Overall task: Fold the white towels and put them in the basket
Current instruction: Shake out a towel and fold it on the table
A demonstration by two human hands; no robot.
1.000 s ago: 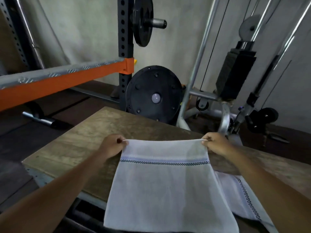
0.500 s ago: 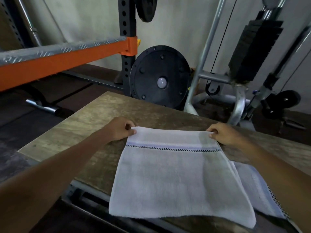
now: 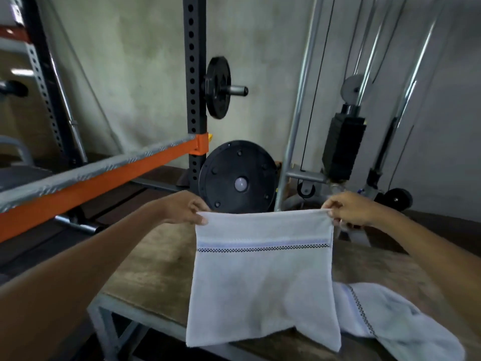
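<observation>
Left hand (image 3: 186,208) and right hand (image 3: 350,209), each pinching one upper corner of a white woven towel with a blue band and a black checked stripe (image 3: 263,277). The towel hangs between the hands, its top edge taut and level, its lower edge draping onto the worn wooden table with a grey metal frame (image 3: 153,267) below them. To fold well, judged from this pose: keep the two corners level and equally tensioned, lower the cloth flat onto the table, then bring the top edge over to meet the bottom edge squarely. Below the right hand lies a second white towel with the same checked stripe (image 3: 390,324), crumpled. Count: two hands, two towels, one table. No basket is in view.
</observation>
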